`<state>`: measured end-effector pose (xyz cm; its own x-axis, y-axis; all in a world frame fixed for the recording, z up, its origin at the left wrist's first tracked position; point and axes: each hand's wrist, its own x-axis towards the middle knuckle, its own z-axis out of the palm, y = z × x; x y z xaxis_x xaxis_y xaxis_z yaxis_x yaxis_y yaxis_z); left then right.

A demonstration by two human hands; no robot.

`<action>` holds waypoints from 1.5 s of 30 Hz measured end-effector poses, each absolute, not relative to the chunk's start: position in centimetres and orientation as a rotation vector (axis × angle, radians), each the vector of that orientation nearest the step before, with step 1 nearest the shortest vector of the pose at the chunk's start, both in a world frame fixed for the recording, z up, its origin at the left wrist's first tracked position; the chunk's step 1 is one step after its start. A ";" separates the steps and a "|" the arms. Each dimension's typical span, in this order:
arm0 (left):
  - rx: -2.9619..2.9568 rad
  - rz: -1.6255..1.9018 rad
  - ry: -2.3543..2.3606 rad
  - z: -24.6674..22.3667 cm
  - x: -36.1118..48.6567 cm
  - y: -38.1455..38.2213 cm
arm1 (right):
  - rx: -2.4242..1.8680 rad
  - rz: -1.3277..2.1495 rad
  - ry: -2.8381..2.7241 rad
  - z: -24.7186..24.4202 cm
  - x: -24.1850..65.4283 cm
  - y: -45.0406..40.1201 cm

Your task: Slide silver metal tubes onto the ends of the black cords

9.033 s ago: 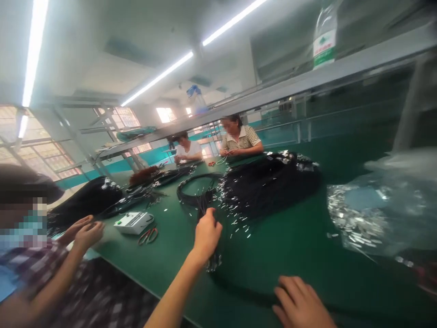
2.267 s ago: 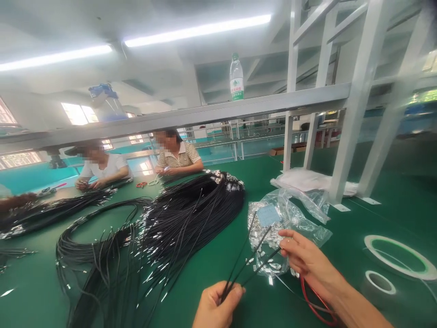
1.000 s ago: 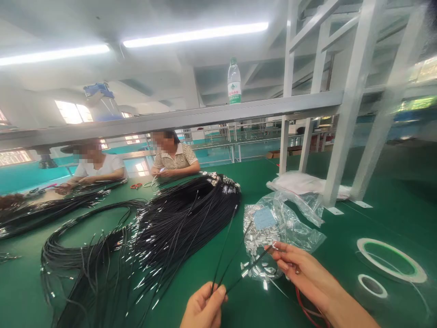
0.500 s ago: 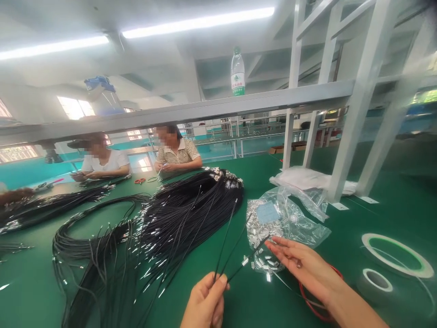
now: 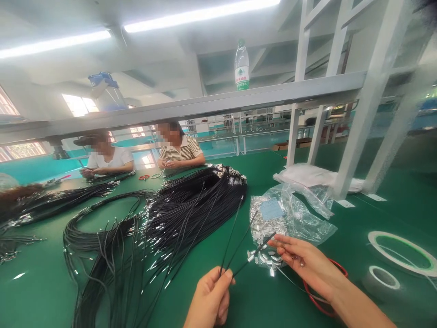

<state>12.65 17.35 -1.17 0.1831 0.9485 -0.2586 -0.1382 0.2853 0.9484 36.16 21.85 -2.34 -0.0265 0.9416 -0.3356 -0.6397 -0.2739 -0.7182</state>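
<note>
Several thin black cords fan upward from my left hand, which pinches them between thumb and fingers. To its right, my right hand has its fingers extended toward the tip of one cord, and a small metal piece lies against its fingers. Whether its fingertips grip that cord is hard to tell. Behind my right hand lies a clear plastic bag with small silvery metal pieces, some spilled in front. A large bundle of black cords with shiny ends spreads over the green table.
A metal shelf frame crosses above the table, holding a water bottle. Tape rolls and a red loop lie at the right. Two people sit across the table. More cords lie at the left.
The view has shifted slightly, so most things appear a little farther right. Both hands keep nearly the same pose, with the cords still in my left hand.
</note>
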 end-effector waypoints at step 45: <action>0.998 0.915 1.107 -1.1 12.9 17.1 | -1.065 1.538 -0.775 -2.4 36.5 22.1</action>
<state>12.94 17.10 -1.06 0.2058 0.9402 -0.2716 -0.0899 0.2945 0.9514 36.49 22.13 -2.43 -0.0406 0.9722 -0.2304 -0.3933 -0.2275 -0.8908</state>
